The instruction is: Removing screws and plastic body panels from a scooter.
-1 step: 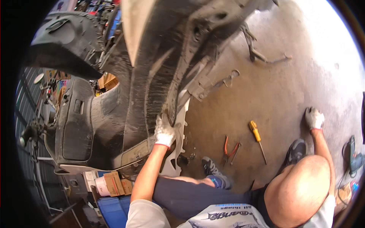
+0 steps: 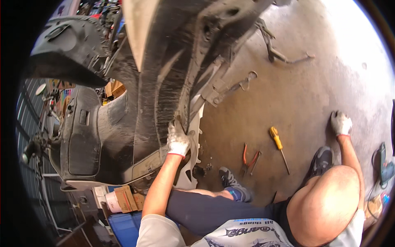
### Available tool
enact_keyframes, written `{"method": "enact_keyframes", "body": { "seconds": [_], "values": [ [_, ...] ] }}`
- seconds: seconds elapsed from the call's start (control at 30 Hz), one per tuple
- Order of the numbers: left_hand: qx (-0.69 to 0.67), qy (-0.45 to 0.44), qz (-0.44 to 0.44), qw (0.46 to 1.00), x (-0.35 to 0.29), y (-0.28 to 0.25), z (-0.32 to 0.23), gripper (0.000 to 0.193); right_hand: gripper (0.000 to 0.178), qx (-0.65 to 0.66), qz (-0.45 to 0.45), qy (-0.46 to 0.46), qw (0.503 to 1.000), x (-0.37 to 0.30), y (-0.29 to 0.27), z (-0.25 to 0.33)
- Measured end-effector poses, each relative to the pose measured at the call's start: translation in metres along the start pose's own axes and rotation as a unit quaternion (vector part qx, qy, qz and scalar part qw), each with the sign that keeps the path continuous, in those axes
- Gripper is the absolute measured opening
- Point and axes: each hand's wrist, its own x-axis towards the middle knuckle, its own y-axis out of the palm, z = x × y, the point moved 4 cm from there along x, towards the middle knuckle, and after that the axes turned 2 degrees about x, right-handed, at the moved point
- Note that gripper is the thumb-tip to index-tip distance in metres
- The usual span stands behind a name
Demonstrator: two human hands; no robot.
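A dusty dark scooter (image 2: 119,123) fills the left half, its body panels scratched. My left hand (image 2: 178,140), in a white work glove with a red cuff, grips the lower edge of its dark side panel (image 2: 164,99). The thumb sticks out to the right, and part of the fingers is hidden against the panel. Far to the right, my right hand (image 2: 341,124), gloved alike, leans on the concrete floor with its fingers curled under. No tool shows in it. A yellow-handled screwdriver (image 2: 276,139) and red-handled pliers (image 2: 245,155) lie between my hands.
A thin metal tool (image 2: 256,162) lies beside the pliers. The scooter's stand (image 2: 277,55) juts out over the floor (image 2: 296,94). At the far right sits a green corded power tool (image 2: 386,171). Cardboard boxes (image 2: 125,199) and a blue bin (image 2: 123,228) stand at the lower left.
The view has shifted slightly, so the scooter's upper part sits a little further left. My left hand keeps its place on the panel, and my right hand still rests on the floor.
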Motion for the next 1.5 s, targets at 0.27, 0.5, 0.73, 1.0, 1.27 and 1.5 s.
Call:
{"method": "enact_keyframes", "body": {
  "seconds": [0.27,0.5,0.73,1.0,1.27,1.5],
  "values": [
    [0.052,-0.043,0.127,0.99,0.021,0.007,-0.01,0.086,0.04,0.051,0.045,0.052,0.996,0.004,-0.008,-0.002],
    [0.08,-0.039,0.129,0.988,0.018,-0.003,-0.018,0.085,0.041,0.083,0.06,0.064,0.993,0.0,-0.022,0.001],
    [-0.016,-0.035,0.116,0.993,0.013,-0.009,-0.018,0.087,0.042,0.097,0.064,0.062,0.991,0.001,-0.025,0.0],
    [-0.038,-0.086,0.161,0.982,-0.022,0.008,0.047,0.089,0.043,0.101,0.066,0.057,0.991,0.005,-0.019,-0.005],
    [-0.145,-0.147,0.072,0.976,-0.053,0.02,0.122,0.053,0.045,0.087,0.025,0.026,0.996,0.011,0.0,-0.007],
    [-0.119,-0.206,-0.032,0.971,-0.099,0.006,0.181,0.034,0.048,0.051,0.042,0.035,0.997,0.014,0.011,-0.016]
  ]
}}
